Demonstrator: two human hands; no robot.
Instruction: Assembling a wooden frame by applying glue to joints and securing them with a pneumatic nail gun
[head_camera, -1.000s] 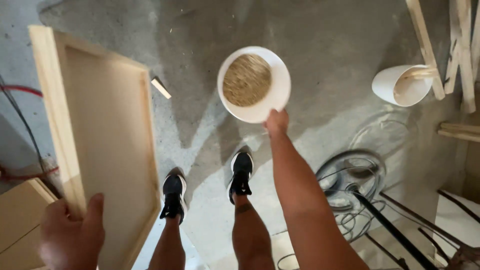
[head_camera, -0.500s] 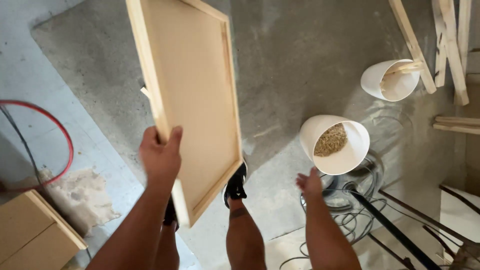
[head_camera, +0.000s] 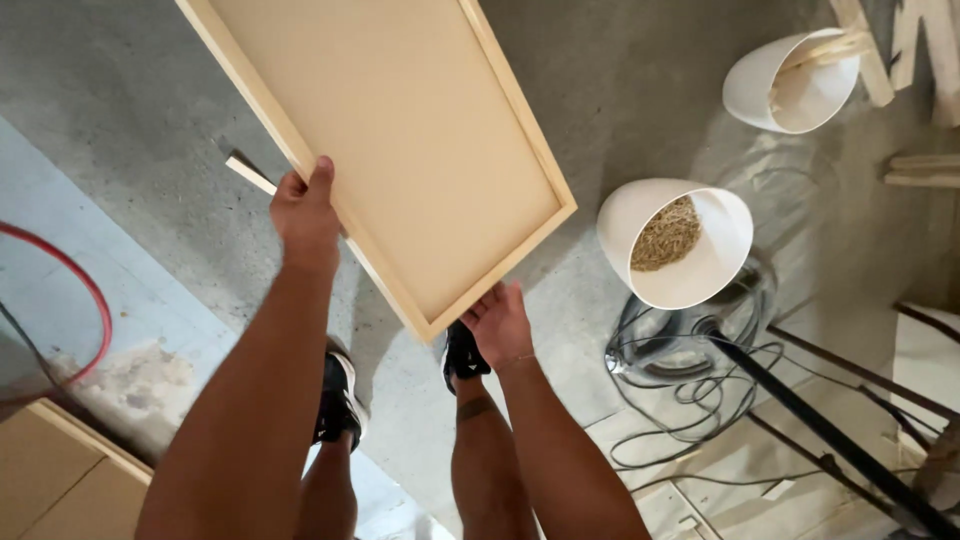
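I hold a long shallow wooden tray-like frame (head_camera: 400, 130) with a flat board bottom out over the concrete floor. My left hand (head_camera: 305, 215) grips its left rail from the side. At the frame's near end, my right hand (head_camera: 497, 322) has its fingers tucked under the edge. A white bucket (head_camera: 625, 215) with tan shavings in it sits tilted on the floor just right of the frame, apart from both hands. My legs and black shoes (head_camera: 338, 398) are below.
A second white bucket (head_camera: 765, 75) holding wood strips lies at the upper right beside more timber (head_camera: 925, 170). Coiled black cables (head_camera: 690, 385) and a dark stand leg (head_camera: 830, 440) lie at the right. A red hose (head_camera: 80, 290) and cardboard box (head_camera: 60, 480) are at the left.
The frame swung right and up in front of me. My right hand moved left from beside the shavings bucket to the frame's near end. The bucket stays on the floor.
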